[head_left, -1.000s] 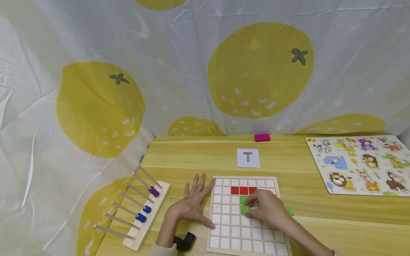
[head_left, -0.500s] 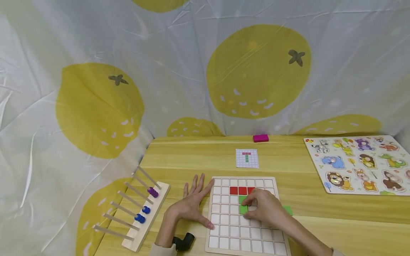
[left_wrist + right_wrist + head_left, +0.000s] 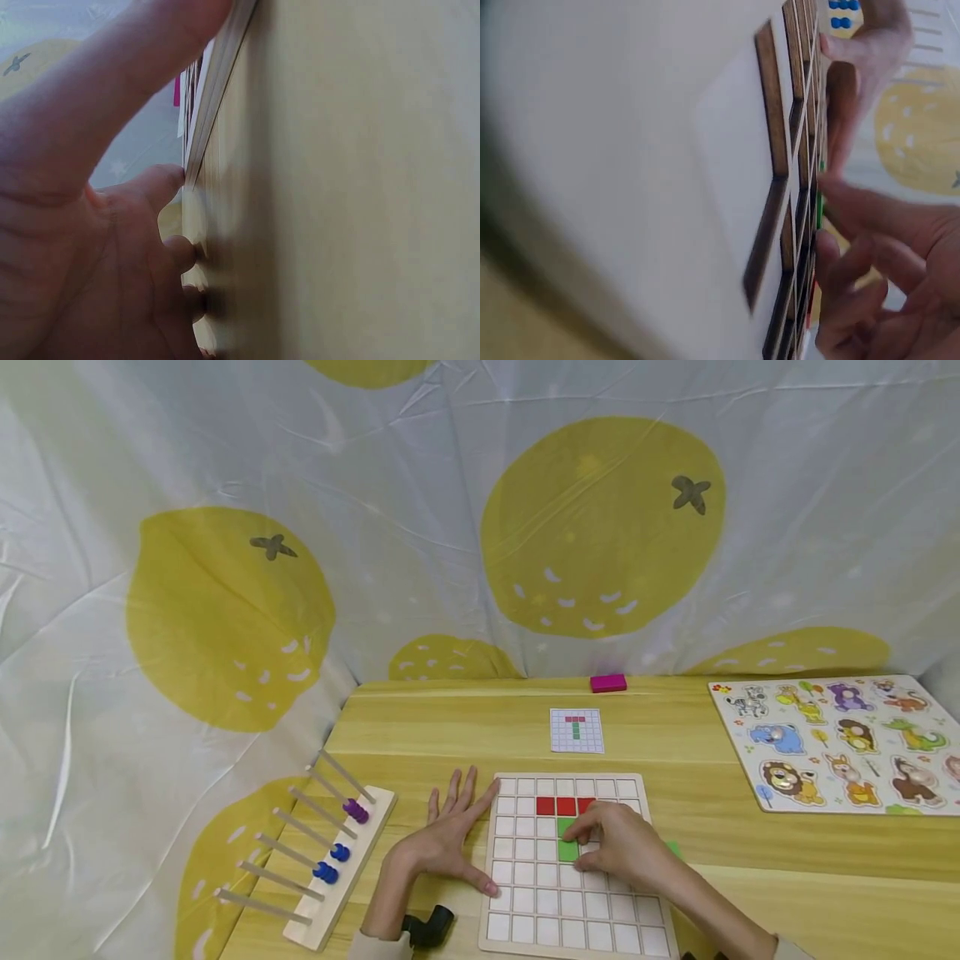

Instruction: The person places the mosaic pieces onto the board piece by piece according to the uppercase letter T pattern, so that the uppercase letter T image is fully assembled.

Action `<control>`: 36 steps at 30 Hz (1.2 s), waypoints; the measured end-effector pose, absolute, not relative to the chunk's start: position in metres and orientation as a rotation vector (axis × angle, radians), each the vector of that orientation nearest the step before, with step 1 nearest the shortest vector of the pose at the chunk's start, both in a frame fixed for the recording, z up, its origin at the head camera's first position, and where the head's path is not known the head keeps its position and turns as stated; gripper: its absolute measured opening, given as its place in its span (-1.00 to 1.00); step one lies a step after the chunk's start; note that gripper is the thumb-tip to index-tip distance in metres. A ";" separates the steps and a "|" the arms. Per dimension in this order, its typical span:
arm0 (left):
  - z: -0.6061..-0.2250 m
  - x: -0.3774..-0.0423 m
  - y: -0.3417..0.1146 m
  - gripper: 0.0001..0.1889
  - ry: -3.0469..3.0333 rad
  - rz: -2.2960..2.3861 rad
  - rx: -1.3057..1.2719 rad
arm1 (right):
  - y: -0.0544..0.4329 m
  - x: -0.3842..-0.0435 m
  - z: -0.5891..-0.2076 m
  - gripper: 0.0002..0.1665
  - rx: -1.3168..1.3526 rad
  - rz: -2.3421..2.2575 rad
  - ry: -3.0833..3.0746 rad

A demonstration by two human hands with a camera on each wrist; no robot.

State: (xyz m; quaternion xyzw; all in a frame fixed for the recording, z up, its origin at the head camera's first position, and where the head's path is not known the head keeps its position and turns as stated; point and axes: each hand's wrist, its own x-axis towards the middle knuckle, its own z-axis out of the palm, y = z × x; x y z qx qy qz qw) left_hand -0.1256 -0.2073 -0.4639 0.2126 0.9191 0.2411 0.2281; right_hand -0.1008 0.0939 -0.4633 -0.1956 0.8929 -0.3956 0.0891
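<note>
A wooden grid board (image 3: 523, 898) with white cells lies flat at the front of the table. Three red square tiles (image 3: 566, 807) form a row in it. Under the middle one sit two green squares. My right hand (image 3: 626, 847) curls over the board, its thumb and index finger at the edges of the lower green tile (image 3: 567, 852); the right wrist view shows that green tile (image 3: 820, 206) between the fingertips. With fingers spread, my left hand (image 3: 441, 847) touches the board's left edge by index finger and thumb. Another green tile (image 3: 673, 848) lies right of the board, partly behind my right hand.
A pattern card (image 3: 576, 730) with a red and green T lies behind the board. Farther back is a magenta block (image 3: 608, 683). A peg rack (image 3: 341, 877) with beads stands left, an animal puzzle (image 3: 840, 743) right. A black elbow-shaped piece (image 3: 431, 927) sits near my left wrist.
The whole view shifts slightly to the left. Both hands keep nearly the same place on the board, with the right fingertips still at the lower green tile.
</note>
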 end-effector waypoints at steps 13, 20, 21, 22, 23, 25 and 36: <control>-0.465 -0.126 -0.207 0.50 2.537 0.650 0.586 | 0.148 -0.100 -0.449 -0.63 -0.655 -1.210 2.607; -0.464 -0.126 -0.206 0.51 2.537 0.653 0.591 | 0.187 -0.098 -0.458 -0.47 -0.685 -1.288 2.680; -0.464 -0.126 -0.206 0.51 2.535 0.655 0.591 | 0.192 -0.098 -0.460 -0.46 -0.706 -1.304 2.689; -0.463 -0.126 -0.206 0.51 2.534 0.657 0.590 | 0.197 -0.098 -0.462 -0.45 -0.722 -1.314 2.695; -0.463 -0.126 -0.206 0.51 2.532 0.655 0.588 | 0.201 -0.098 -0.465 -0.44 -0.735 -1.321 2.703; -0.463 -0.126 -0.207 0.50 2.528 0.651 0.583 | 0.209 -0.098 -0.469 -0.42 -0.757 -1.320 2.721; -0.465 -0.127 -0.208 0.50 2.525 0.660 0.583 | 0.227 -0.099 -0.478 -0.31 -0.707 -1.158 2.670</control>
